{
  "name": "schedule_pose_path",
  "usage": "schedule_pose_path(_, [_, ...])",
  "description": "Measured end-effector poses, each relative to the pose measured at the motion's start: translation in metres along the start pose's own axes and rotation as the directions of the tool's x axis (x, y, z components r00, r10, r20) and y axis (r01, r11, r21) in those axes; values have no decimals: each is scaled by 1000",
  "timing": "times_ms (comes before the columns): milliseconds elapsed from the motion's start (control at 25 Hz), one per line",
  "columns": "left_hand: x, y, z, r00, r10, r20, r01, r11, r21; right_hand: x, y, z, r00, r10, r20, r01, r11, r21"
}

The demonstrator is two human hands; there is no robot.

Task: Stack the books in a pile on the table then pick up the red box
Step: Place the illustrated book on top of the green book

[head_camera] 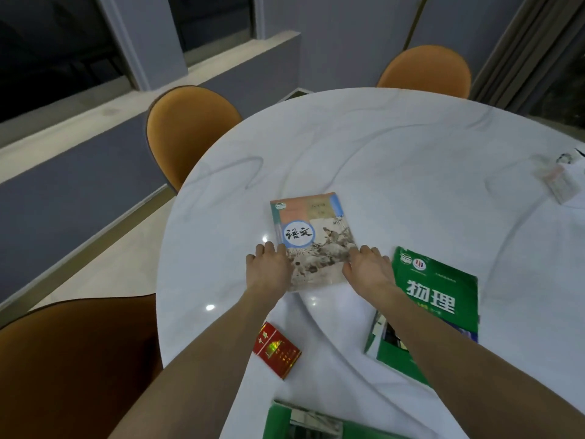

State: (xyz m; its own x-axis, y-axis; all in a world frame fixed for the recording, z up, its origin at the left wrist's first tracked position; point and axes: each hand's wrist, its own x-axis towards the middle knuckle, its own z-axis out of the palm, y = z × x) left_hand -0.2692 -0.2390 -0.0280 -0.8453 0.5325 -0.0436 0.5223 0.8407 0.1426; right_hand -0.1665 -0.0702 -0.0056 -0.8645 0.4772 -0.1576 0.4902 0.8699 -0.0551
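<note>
A beige and orange book (311, 239) lies flat in the middle of the white round table (395, 160). My left hand (269, 267) grips its near left edge and my right hand (368, 267) grips its near right edge. A green book (433, 299) lies to the right, partly under my right forearm. Another green book (304, 423) shows at the bottom edge of the view. The small red box (276, 349) lies flat between my forearms, close to the table's near left rim.
Three orange chairs stand around the table: one at the far left (186, 128), one at the far side (427, 71), one at the near left (72, 359). A small card or packet (558, 182) lies near the table's right edge.
</note>
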Motion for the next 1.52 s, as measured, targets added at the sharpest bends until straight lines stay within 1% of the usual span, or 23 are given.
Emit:
schedule_pose_path(200, [34,-8,22,998,-62,9,63,985,-159,42,2,18,995,95,20,-96,995,26])
schedule_pose_path(320, [45,-4,28,989,-141,53,150,940,-306,62,1,29,984,177,35,-180,976,119])
schedule_pose_path(440, [52,2,33,975,-192,116,224,857,-464,76,-4,35,970,235,68,-243,951,190])
schedule_pose_path(560, [56,9,34,954,-253,158,298,782,-547,84,-9,37,952,292,87,-305,924,231])
schedule_pose_path(640, [59,12,34,927,-318,196,371,716,-592,89,-8,35,926,352,138,-378,878,295])
schedule_pose_path(760, [61,11,31,892,-380,244,441,614,-655,98,-2,31,870,408,276,-490,771,407])
schedule_pose_path(840, [61,9,28,899,-371,232,420,583,-695,99,-1,33,849,410,334,-527,711,466])
schedule_pose_path(880, [59,8,27,915,-347,205,383,591,-710,96,-2,35,842,417,343,-539,681,495])
schedule_pose_path(1000, [51,6,24,951,-291,107,272,618,-738,88,-6,38,827,449,338,-559,598,574])
schedule_pose_path(1080, [43,4,23,964,-261,52,204,601,-773,81,-7,39,817,474,329,-566,548,616])
schedule_pose_path(1120, [39,2,22,969,-247,29,173,582,-795,77,-8,38,814,474,336,-564,507,651])
schedule_pose_path(1200, [33,-2,19,969,-248,15,146,517,-844,67,-7,35,824,444,353,-538,415,734])
schedule_pose_path(1280, [28,-4,13,967,-255,21,141,463,-875,54,-4,30,839,410,357,-508,358,783])
schedule_pose_path(1400, [20,3,1,972,-235,17,123,448,-886,37,5,21,847,413,335,-474,302,827])
schedule_pose_path(1520, [10,20,-9,981,-195,17,103,437,-894,14,20,11,837,458,299,-438,233,868])
